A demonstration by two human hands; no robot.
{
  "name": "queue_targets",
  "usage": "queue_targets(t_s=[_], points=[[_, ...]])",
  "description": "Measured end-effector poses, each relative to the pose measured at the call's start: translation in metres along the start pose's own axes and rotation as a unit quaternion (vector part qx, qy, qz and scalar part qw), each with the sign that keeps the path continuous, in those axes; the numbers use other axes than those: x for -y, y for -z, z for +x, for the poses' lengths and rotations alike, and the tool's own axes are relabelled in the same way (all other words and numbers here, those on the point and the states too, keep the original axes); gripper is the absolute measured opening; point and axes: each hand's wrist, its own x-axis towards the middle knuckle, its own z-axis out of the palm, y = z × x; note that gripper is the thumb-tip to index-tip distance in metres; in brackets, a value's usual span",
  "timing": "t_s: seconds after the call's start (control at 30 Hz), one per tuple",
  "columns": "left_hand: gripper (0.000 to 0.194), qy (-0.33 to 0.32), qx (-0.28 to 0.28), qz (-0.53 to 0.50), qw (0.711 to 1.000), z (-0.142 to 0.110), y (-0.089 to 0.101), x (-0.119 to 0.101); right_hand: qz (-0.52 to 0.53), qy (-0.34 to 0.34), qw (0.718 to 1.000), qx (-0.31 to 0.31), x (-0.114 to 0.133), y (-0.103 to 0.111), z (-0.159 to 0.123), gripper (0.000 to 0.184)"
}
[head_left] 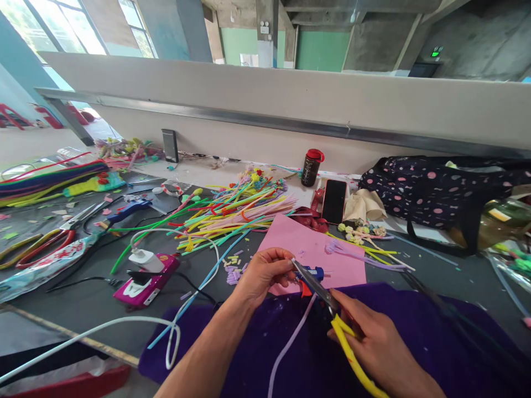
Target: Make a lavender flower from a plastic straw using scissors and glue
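My right hand [373, 337] grips a pair of scissors [317, 287] with yellow-wrapped handles, the blades pointing up and left. At the blade tips, my left hand [265, 271] is closed in a pinch on a small pale piece whose kind I cannot make out. A lilac pipe cleaner [286, 348] hangs below the blades over purple cloth [249, 342]; whether it joins the pinched piece is hidden. Behind the scissors, a blue glue gun [317, 272] with an orange trigger lies on a pink sheet [286, 235]. Short lilac cut pieces [233, 275] lie left of my left hand.
Bundled pipe cleaners [232, 215] spread across the table's middle. A magenta power strip [147, 282] with cables sits left, near red-and-yellow-handled scissors [62, 235]. Farther back stand a dark bottle [311, 168], a phone [334, 202] and a patterned bag [427, 193].
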Motion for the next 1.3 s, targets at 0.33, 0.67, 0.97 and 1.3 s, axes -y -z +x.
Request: queue_targets(t_s=[0.33, 0.67, 0.97, 1.3], points=[[0.020, -0.030, -0.018, 0.036, 0.999, -0.003, -0.003, 0.004, -0.087, -0.010, 0.996, -0.033, 0.008, 0.004, 0.001, 0.054], [0.006, 0.033, 0.028, -0.065, 0.997, -0.005, -0.012, 0.015, -0.102, 0.006, 0.992, -0.077, 0.010, 0.002, 0.003, 0.059], [0.014, 0.008, 0.014, 0.018, 1.000, -0.010, -0.023, 0.018, -0.136, 0.025, 0.986, -0.092, 0.003, -0.007, 0.004, 0.057], [0.012, -0.024, -0.015, 0.113, 0.993, -0.013, -0.025, 0.013, -0.164, 0.040, 0.982, -0.087, 0.000, -0.005, 0.003, 0.057]])
